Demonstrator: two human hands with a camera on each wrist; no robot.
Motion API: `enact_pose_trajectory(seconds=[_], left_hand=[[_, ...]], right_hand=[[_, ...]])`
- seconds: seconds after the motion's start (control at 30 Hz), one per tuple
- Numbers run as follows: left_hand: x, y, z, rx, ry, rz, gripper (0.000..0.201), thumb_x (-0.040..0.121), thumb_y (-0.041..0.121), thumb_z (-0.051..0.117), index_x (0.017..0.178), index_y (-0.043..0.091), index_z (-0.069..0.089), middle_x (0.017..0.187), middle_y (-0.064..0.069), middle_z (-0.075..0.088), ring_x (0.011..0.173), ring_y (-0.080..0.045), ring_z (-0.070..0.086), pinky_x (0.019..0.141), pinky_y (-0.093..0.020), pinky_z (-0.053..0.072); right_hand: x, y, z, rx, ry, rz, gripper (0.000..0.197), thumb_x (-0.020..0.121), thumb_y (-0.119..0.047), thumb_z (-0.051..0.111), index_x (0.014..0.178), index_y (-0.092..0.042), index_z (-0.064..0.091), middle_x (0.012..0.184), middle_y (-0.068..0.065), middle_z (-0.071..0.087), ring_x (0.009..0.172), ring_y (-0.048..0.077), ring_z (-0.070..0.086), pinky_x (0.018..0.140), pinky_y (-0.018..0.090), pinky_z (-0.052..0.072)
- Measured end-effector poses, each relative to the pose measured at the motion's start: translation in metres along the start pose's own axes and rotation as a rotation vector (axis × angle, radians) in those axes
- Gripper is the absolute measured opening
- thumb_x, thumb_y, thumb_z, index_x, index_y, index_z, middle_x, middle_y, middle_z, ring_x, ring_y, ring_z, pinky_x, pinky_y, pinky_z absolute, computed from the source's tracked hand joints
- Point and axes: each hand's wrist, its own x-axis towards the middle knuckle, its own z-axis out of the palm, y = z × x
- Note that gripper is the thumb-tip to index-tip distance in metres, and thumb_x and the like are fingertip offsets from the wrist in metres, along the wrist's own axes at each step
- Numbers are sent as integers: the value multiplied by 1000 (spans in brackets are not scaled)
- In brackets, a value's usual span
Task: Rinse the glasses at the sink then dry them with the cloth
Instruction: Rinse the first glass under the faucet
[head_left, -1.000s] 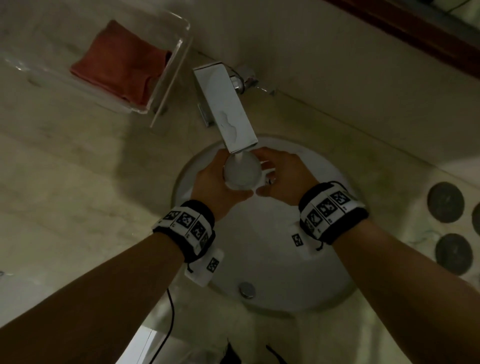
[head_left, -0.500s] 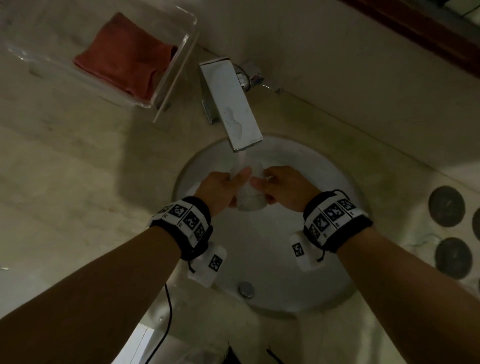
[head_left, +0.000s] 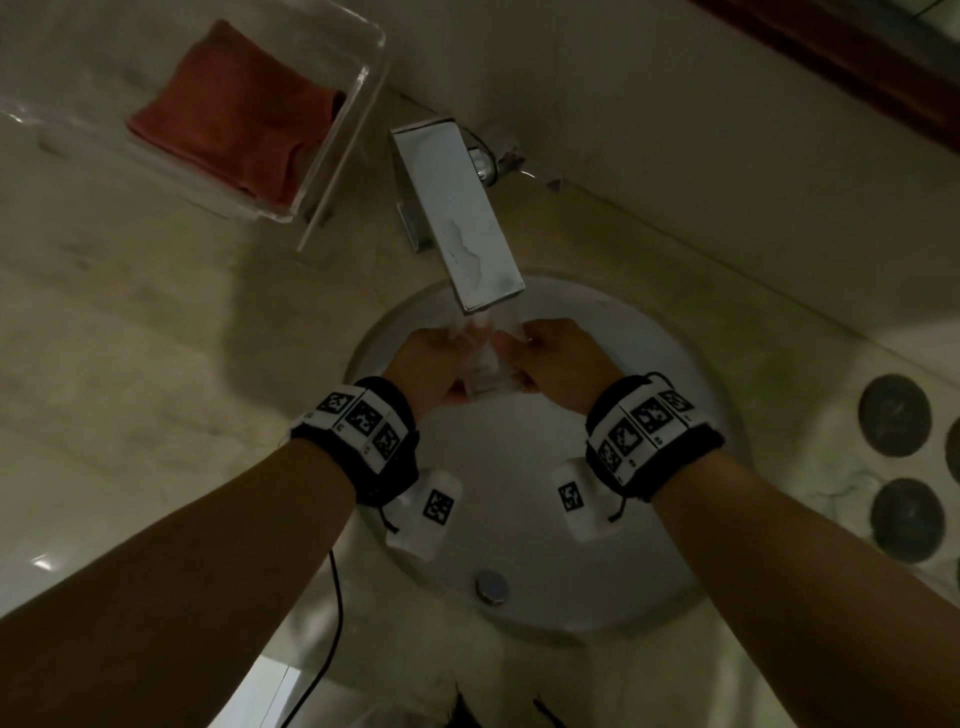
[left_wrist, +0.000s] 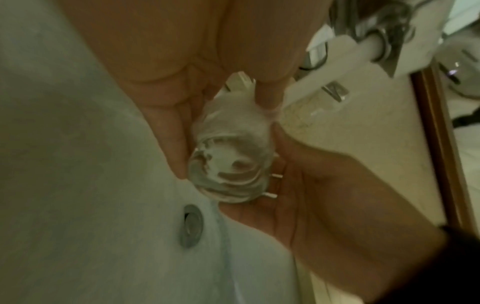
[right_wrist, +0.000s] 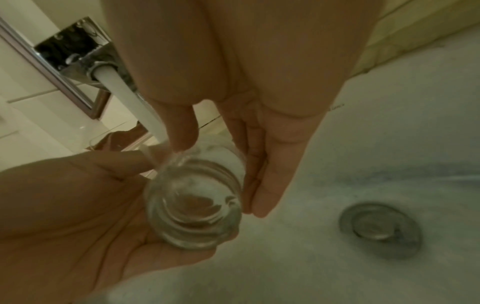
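Note:
A clear drinking glass (head_left: 485, 371) is held between both hands over the white sink basin (head_left: 649, 519), right under the square chrome tap (head_left: 457, 218). A stream of water (head_left: 480, 325) falls onto it. My left hand (head_left: 431, 364) holds its left side and my right hand (head_left: 556, 364) its right side. In the left wrist view the glass (left_wrist: 231, 164) lies tilted, its thick base towards the camera, between thumb and fingers (left_wrist: 176, 152). The right wrist view shows the glass (right_wrist: 194, 205) between my right thumb and fingers (right_wrist: 259, 185), with the left palm under it. A red cloth (head_left: 234, 130) lies folded at the back left.
The cloth sits in a clear plastic tray (head_left: 358, 130) on the marble counter left of the tap. The drain plug (head_left: 491, 584) is at the basin's near side. Dark round coasters (head_left: 893, 415) lie on the counter at the right. A wall runs behind the tap.
Both hands have come down a little from the spout and tilted the glass under the stream. They kept hold of it throughout.

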Motion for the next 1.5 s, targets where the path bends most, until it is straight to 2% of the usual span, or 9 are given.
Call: enact_pose_trajectory(seconds=[0.1,0.23,0.37,0.57,0.7,0.8,1.17,1.27,1.5], left_hand=[[2,2,-4,-32,-17,21,48,84,31,79,123,8,64,121,-14,71,108,-30,70,90,-45,59],[0,3,-7,-11,5,56,90,55,34,89,135,10,54,127,-15,67,112,-33,68,94,-54,57],[-3,3,-8,0,-53,100,91,48,32,89,131,14,58,125,-12,69,112,-30,69,94,-50,58],[-5,1,-11,39,-78,111,85,50,33,89,128,12,64,118,-13,72,107,-29,71,91,-46,59],[-3,-1,-13,100,-59,119,51,76,16,79,126,10,67,114,-17,73,108,-36,70,93,-53,58],[-3,-2,-13,101,-57,99,36,91,15,73,126,6,67,112,-17,74,105,-32,71,84,-39,62],[-10,0,-11,146,-49,85,37,90,30,73,116,4,71,108,-15,75,93,-23,74,76,-30,63],[-11,1,-12,168,-44,102,45,82,18,82,122,7,64,110,-7,71,103,-24,71,86,-37,61],[-12,1,-13,347,-30,293,77,58,10,97,125,11,58,114,3,66,96,0,62,70,-8,52]], right_hand=[[0,3,3,67,-43,-24,62,81,-62,63,102,-4,65,100,15,72,96,33,70,90,56,56],[-2,4,2,140,-41,-78,44,91,-31,70,127,-7,60,121,9,68,112,26,66,98,50,54],[-6,1,2,126,-69,-81,89,65,-55,82,137,-13,52,131,3,64,115,22,65,96,46,57],[-6,1,0,68,-61,-117,95,55,-66,78,131,-12,57,127,3,67,112,21,66,95,48,57],[-4,5,2,49,-60,-127,64,75,-47,82,125,-13,61,121,1,69,110,19,67,96,47,56],[-5,4,2,65,-66,-111,83,60,-68,76,123,-15,63,118,-1,71,108,16,68,95,45,57],[-4,12,5,90,-74,-66,80,48,-72,75,97,-9,68,98,15,73,94,30,71,87,55,57],[-3,12,6,52,-87,-62,84,51,-55,86,120,-12,62,114,3,71,105,22,69,94,49,56],[-9,10,6,96,-13,-150,69,58,-14,95,115,-11,56,118,6,66,100,21,68,83,33,61]])
